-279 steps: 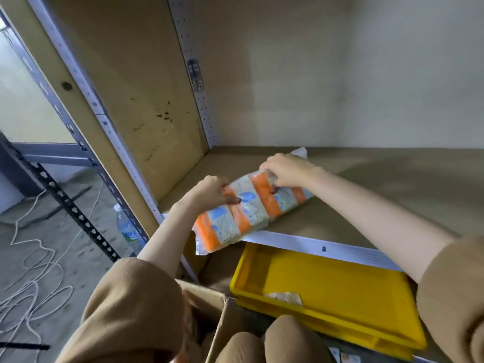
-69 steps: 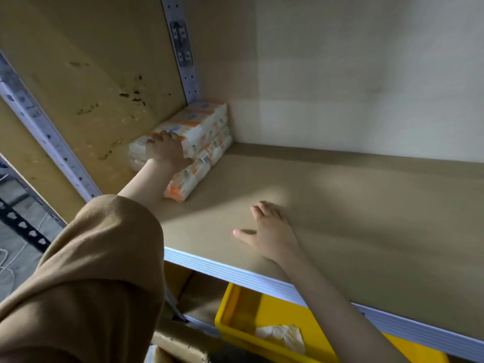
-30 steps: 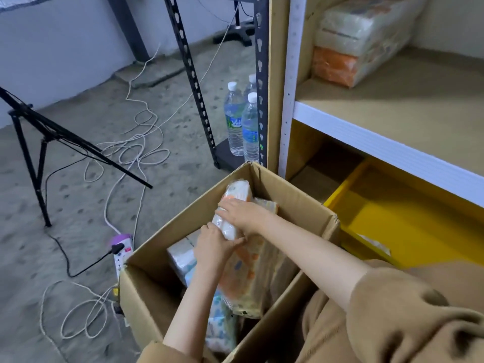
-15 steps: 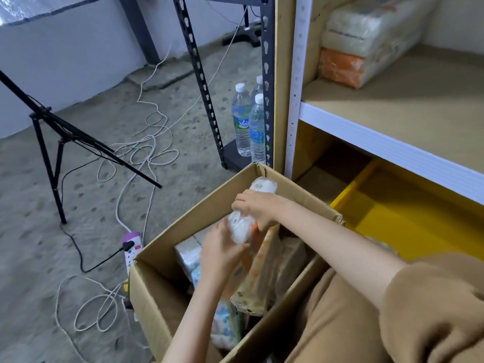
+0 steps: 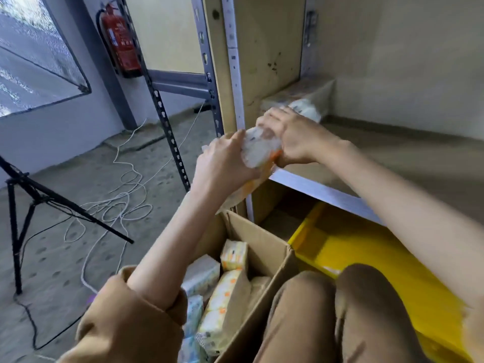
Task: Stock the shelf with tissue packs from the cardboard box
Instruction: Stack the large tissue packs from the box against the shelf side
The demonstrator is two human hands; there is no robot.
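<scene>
Two hands (image 5: 227, 163) gripping tissue pack (image 5: 258, 150) at shelf (image 5: 392, 163) edge.

Pack (image 5: 258, 150) in the hands: thin clear plastic film, glossy, crinkled, over white tissue with orange print. Packs in the box (image 5: 227, 297): same glossy film, printed. Box (image 5: 264, 244): brown corrugated cardboard, matt, raw cut edges. Shelf (image 5: 392, 158): matt tan board, slightly rough, front edge a pale painted metal strip. Side panel (image 5: 264, 53): bare board, stained with dark specks. Uprights (image 5: 233, 61): perforated grey metal, dull finish. Tray (image 5: 366, 252): smooth yellow plastic, slight sheen. Sleeve (image 5: 131, 323): soft tan knit cloth, matt. Floor (image 5: 65, 195): rough pitted concrete. Extinguisher (image 5: 120, 35): glossy red paint.
</scene>
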